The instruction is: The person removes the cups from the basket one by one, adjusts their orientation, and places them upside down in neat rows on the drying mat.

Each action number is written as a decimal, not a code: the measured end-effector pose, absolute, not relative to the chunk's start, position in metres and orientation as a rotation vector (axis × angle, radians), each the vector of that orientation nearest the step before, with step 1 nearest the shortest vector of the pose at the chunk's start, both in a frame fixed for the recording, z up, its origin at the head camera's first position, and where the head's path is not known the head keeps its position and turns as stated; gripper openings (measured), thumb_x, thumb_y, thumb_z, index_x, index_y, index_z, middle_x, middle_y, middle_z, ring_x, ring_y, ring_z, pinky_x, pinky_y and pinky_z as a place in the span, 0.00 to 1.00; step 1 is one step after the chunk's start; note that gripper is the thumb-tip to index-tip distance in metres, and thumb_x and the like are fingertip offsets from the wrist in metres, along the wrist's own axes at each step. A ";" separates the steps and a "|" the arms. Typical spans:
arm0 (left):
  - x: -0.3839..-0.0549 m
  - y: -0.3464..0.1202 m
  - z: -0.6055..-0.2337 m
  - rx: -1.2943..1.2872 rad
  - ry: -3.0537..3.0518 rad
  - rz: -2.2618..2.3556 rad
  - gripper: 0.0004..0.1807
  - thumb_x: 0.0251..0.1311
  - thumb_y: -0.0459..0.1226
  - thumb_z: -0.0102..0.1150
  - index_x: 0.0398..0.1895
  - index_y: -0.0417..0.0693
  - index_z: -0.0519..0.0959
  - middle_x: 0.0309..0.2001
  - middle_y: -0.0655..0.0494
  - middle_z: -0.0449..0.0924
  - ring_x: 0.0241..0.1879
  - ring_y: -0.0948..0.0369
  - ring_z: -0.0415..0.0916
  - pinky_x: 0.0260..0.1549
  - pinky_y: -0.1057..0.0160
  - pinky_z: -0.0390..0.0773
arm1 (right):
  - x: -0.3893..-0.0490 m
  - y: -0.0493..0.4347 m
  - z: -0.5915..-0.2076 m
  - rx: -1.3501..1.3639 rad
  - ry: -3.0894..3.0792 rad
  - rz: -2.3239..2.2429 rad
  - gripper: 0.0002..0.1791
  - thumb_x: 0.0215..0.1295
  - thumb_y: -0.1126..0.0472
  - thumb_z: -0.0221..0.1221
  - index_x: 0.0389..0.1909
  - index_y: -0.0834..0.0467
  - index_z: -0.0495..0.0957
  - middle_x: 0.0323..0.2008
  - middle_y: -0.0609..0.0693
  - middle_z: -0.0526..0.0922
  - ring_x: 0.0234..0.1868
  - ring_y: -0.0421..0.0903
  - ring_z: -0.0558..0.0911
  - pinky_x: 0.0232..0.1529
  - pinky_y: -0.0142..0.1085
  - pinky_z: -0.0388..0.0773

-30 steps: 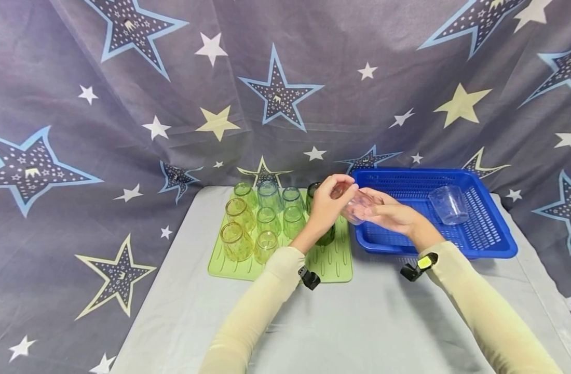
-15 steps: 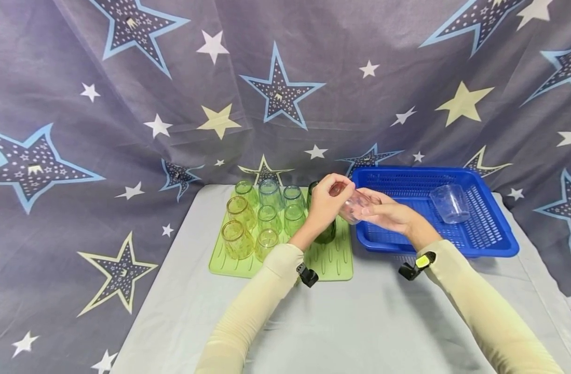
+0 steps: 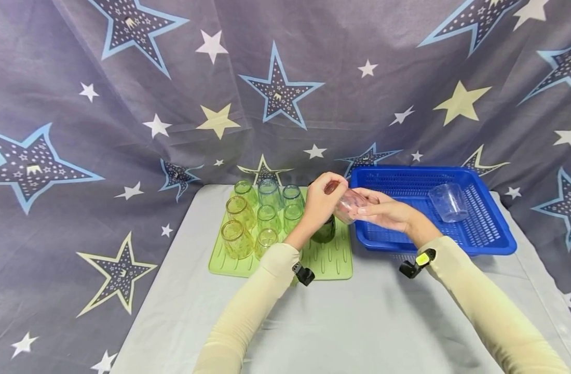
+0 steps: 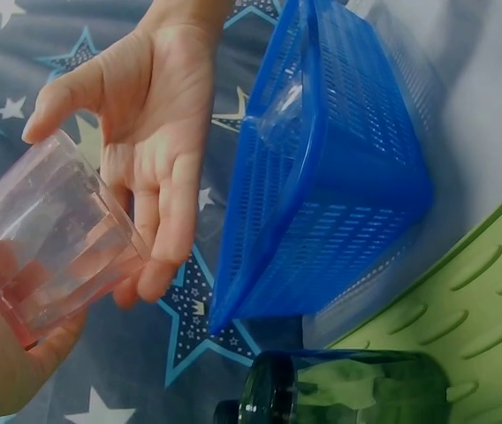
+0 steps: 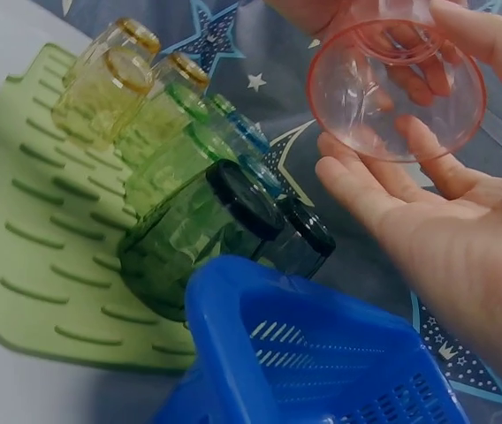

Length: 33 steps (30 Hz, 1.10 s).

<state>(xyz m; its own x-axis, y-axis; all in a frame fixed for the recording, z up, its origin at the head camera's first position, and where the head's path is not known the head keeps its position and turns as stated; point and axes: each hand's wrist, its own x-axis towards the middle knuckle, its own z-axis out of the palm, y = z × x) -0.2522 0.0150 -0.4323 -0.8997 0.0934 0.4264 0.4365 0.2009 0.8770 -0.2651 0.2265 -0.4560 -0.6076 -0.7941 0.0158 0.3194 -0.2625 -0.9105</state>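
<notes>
A pink-tinted clear glass (image 3: 347,206) is held tilted above the right edge of the green ridged mat (image 3: 338,266). My left hand (image 3: 318,203) grips it round the base end; in the left wrist view, fingers show through its wall. My right hand (image 3: 392,214) is at the other end, palm up, with straight, spread fingers close against the rim, as the left wrist view shows of this hand (image 4: 155,124). Below my left hand, a dark green glass (image 3: 325,231) stands upside down on the mat, partly hidden.
Several yellow, green and blue glasses stand upside down on the mat, among them a yellow glass (image 3: 237,240) at the front left. To the right, a blue perforated basket (image 3: 435,251) contains a clear glass (image 3: 449,203) on its side. A starry cloth (image 3: 285,31) hangs behind.
Both hands and the pink glass have shifted slightly left. More of the glass shows outside my right hand. The basket and standing glasses keep their places.
</notes>
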 end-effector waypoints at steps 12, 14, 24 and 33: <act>-0.246 -0.015 -0.441 -0.560 -2.256 -1.667 0.02 0.61 0.33 0.63 0.34 0.44 0.84 0.37 0.50 0.82 0.38 0.65 0.77 0.43 0.71 0.79 | -0.282 0.264 -0.438 -0.657 1.560 -1.739 0.32 0.77 0.71 0.47 0.78 0.65 0.51 0.70 0.56 0.71 0.69 0.49 0.75 0.69 0.42 0.73; -0.245 -0.022 -0.445 -0.553 -2.289 -1.622 0.02 0.61 0.33 0.62 0.34 0.46 0.84 0.36 0.52 0.81 0.36 0.65 0.76 0.40 0.72 0.78 | -0.285 0.275 -0.433 -0.630 1.706 -1.656 0.31 0.76 0.70 0.49 0.77 0.63 0.55 0.69 0.55 0.72 0.67 0.47 0.77 0.66 0.39 0.76; -0.236 -0.049 -0.457 -0.622 -2.501 -1.257 0.02 0.58 0.37 0.63 0.34 0.51 0.83 0.33 0.59 0.78 0.33 0.63 0.73 0.41 0.65 0.76 | -0.296 0.318 -0.410 -0.440 2.365 -1.257 0.30 0.68 0.63 0.64 0.69 0.64 0.68 0.62 0.61 0.78 0.56 0.46 0.83 0.53 0.31 0.80; -0.229 -0.064 -0.477 -0.725 -2.688 -0.895 0.02 0.60 0.40 0.63 0.35 0.55 0.82 0.36 0.62 0.79 0.37 0.63 0.73 0.38 0.64 0.77 | -0.307 0.347 -0.415 -0.581 2.832 -0.581 0.30 0.56 0.67 0.70 0.59 0.72 0.74 0.55 0.75 0.77 0.57 0.73 0.77 0.57 0.64 0.74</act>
<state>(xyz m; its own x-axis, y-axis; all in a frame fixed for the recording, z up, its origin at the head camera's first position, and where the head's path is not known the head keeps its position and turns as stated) -0.2295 -0.0636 -0.4767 -0.8549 0.3846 0.3482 0.5166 0.6935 0.5023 -0.3069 0.3468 -0.4155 -0.9045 -0.4129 -0.1072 -0.3374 0.8462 -0.4124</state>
